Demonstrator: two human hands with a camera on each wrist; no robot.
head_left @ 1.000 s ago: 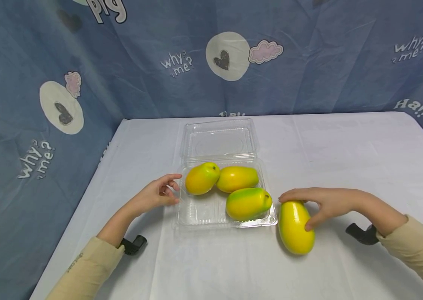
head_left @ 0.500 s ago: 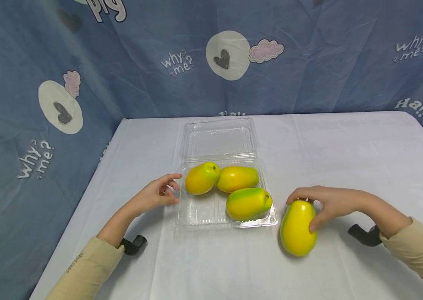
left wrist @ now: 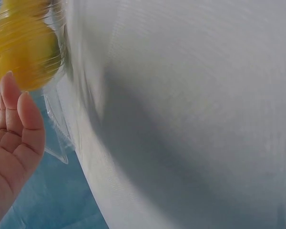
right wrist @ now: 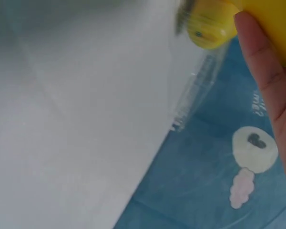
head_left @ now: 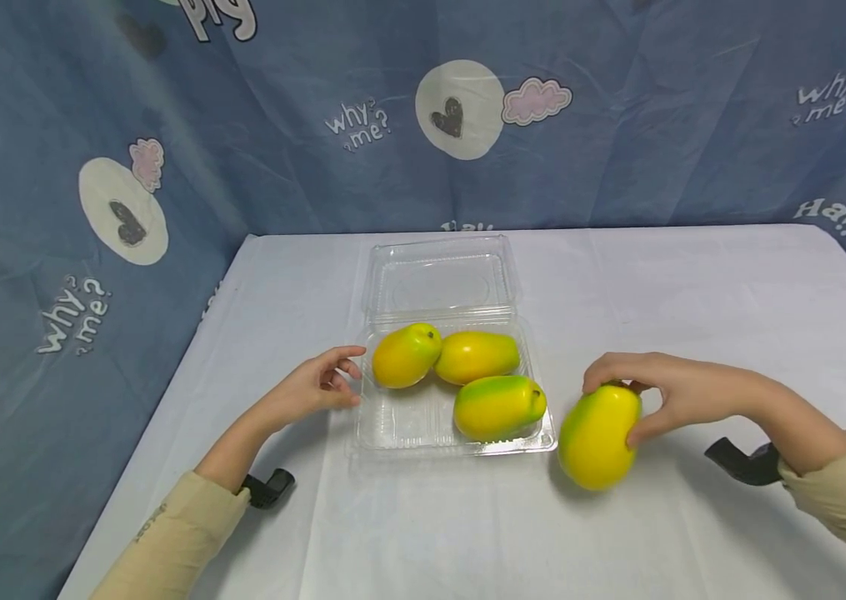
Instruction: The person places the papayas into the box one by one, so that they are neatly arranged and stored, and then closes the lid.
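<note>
My right hand (head_left: pixel 673 387) grips a yellow papaya (head_left: pixel 595 446) with a green streak, thumb on one side and fingers over its upper end. It is tilted, just right of a clear plastic clamshell box (head_left: pixel 400 425), with a shadow beneath. Three more yellow-green papayas lie in the box: one at the back left (head_left: pixel 403 357), one at the back right (head_left: pixel 477 358) and one at the front right (head_left: pixel 499 408). My left hand (head_left: pixel 312 385) holds nothing, its fingers loosely bent at the box's left edge. In the left wrist view, a papaya (left wrist: pixel 26 50) shows through the box wall.
The box's lid (head_left: pixel 441 279) lies folded back toward the far side. A white cloth (head_left: pixel 693 308) covers the table. Behind it hangs a blue printed curtain (head_left: pixel 603 150). Each wrist wears a black camera mount, one at the left (head_left: pixel 268 490) and one at the right (head_left: pixel 745 462).
My right hand has taken a firmer hold of the papaya and raised it, shifting slightly right and away from me. The papaya has tilted. My left hand and the box stay in place.
</note>
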